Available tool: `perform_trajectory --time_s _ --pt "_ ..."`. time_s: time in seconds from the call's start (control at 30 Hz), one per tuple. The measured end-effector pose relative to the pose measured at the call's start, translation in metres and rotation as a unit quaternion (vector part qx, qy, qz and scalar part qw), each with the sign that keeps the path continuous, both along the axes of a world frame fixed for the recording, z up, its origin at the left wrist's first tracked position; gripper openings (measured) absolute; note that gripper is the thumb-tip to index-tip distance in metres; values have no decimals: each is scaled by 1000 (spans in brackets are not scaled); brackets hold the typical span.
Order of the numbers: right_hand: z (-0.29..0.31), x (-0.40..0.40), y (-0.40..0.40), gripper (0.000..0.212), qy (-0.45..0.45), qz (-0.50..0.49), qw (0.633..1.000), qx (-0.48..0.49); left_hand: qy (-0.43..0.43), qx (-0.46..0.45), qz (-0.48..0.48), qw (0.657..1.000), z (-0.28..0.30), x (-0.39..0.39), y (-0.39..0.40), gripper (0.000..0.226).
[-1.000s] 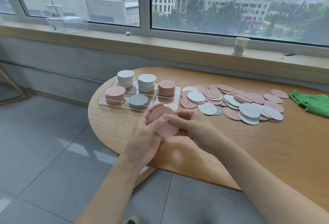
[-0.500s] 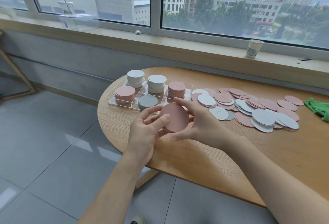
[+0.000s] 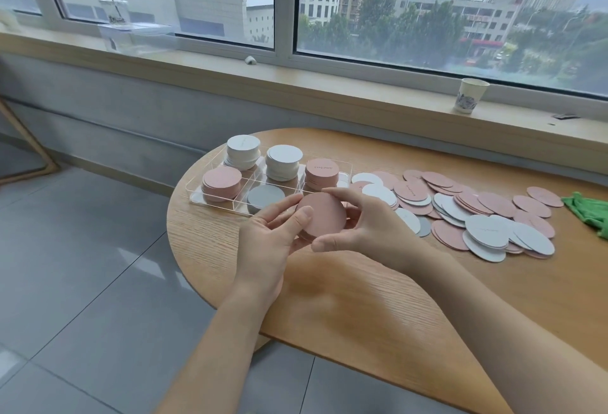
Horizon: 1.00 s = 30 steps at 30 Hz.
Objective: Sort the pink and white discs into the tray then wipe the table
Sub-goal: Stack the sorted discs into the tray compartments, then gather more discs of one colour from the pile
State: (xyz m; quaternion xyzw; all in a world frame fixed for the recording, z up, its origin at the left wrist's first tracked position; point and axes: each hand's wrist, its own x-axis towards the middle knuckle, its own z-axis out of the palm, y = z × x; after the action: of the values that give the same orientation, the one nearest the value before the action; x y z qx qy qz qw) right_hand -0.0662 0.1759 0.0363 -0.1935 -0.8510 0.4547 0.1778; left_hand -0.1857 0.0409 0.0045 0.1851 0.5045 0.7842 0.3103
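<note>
Both hands hold one small stack of pink discs [image 3: 324,214] above the near left edge of the wooden table [image 3: 378,308]. The left hand [image 3: 266,242] curls round the stack's left side, thumb laid on the top face; the right hand [image 3: 371,232] cups its right side, forefinger arched over the far rim and thumb under the near rim. How many discs are in the stack is hard to make out, though it looks like several. Just behind the hands, at the table's left end, lies the clear compartment tray [image 3: 342,168]: two white stacks [image 3: 283,160] in its far row with a pink stack [image 3: 321,174] at the right, another pink stack [image 3: 221,183] at near left, and a grey-looking disc [image 3: 265,198] in the near middle compartment. To the tray's right, loose pink and white discs [image 3: 487,216] overlap in a wide spread across the table. A green cloth [image 3: 589,211] lies at the right edge of view. A paper cup [image 3: 468,96] stands on the window sill [image 3: 296,84].
</note>
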Motion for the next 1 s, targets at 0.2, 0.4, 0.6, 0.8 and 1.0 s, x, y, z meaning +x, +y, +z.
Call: perform_trajectory --time_s 0.2,0.4,0.6,0.8,1.0 --pt "5 -12 28 36 54 -20 961 -271 44 10 21 999 5 -16 19 33" --pt "8 -27 61 37 72 -50 929 -360 97 -13 36 995 1 -27 38 39" --pt "18 -56 106 38 119 -125 914 -366 152 -60 88 983 -6 -32 44 31" --pt "22 -88 131 40 113 -140 910 -373 190 -86 105 972 -10 -30 47 23" --pt "10 -98 138 29 54 -136 926 -349 245 -136 76 957 -13 -27 46 29"
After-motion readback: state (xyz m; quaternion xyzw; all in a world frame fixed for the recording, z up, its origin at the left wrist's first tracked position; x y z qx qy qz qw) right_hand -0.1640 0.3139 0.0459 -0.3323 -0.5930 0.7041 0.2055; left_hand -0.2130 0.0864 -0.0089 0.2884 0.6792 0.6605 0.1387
